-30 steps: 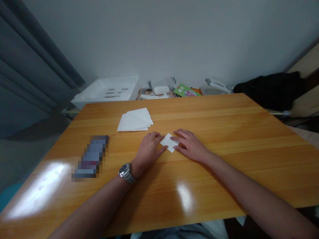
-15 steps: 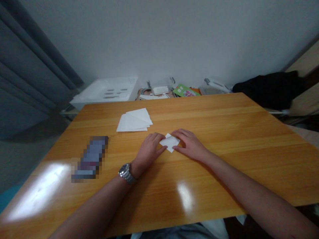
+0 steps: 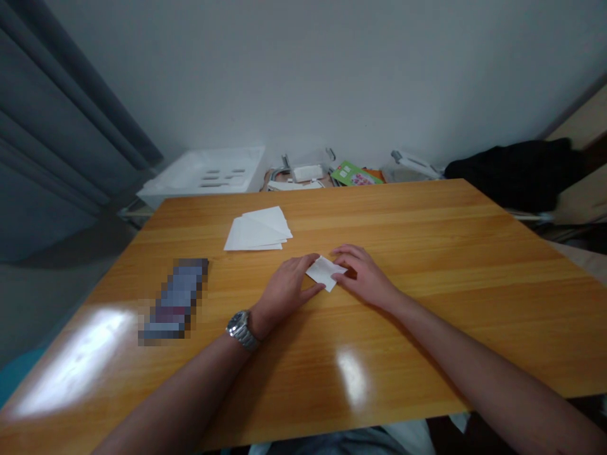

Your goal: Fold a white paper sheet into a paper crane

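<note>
We are mid-fold on a small piece of white paper, both hands closed on it

The folded paper [image 3: 325, 273] sits near the middle of the wooden table [image 3: 427, 253], low over the top with its right edge seemingly a little raised; our left hand [image 3: 284, 292] pinches its left side between thumb and fingers, and our right hand [image 3: 365, 278] holds the right edge with curled fingertips. We judge that a flap is being brought over and lined up, no crease pressed yet. The next move, as we read it, calls for matching edges and corners exactly, one hand pinning the sheet while the other runs along the fold. A stack of white sheets [image 3: 258, 229] lies well apart toward the far side, and a blurred dark object [image 3: 175, 297] lies to the left
</note>
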Demonstrator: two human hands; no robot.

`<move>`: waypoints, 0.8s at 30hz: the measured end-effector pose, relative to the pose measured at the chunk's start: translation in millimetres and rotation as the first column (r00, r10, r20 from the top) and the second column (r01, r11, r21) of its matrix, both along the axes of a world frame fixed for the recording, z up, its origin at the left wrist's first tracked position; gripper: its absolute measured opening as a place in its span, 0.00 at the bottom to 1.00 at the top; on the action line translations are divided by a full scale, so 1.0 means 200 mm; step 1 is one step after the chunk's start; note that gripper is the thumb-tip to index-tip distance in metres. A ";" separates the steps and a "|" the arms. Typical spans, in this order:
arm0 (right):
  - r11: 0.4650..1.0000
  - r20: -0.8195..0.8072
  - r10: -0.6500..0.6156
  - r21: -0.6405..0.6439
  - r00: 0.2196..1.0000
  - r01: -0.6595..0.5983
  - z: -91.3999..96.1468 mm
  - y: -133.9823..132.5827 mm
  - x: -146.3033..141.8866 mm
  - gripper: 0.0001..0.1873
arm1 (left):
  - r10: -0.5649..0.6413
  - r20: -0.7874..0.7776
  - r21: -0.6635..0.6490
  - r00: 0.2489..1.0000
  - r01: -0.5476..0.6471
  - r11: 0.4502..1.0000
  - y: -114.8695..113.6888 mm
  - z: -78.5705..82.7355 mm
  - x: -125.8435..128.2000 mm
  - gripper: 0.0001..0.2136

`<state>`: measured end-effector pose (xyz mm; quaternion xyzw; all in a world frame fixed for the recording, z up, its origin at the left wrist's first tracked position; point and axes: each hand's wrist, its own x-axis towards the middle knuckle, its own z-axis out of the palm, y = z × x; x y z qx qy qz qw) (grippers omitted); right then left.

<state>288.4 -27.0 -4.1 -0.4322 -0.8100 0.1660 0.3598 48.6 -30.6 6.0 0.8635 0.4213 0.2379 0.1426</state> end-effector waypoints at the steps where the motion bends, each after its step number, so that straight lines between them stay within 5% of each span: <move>1: 1.000 -0.009 0.003 0.001 1.000 -0.003 0.01 0.00 0.00 0.04 | -0.010 -0.005 0.005 1.000 0.010 1.000 0.00 0.00 0.00 0.27; 13: 0.992 0.033 0.086 0.089 0.996 -0.089 0.10 -0.03 0.06 0.06 | -0.160 -0.101 0.000 0.982 0.161 0.987 -0.03 0.11 -0.05 0.18; 24: 0.973 0.245 0.200 0.065 0.949 -0.222 0.13 -0.01 0.13 0.10 | -0.182 -0.234 -0.018 0.955 0.183 0.983 -0.05 0.08 -0.04 0.21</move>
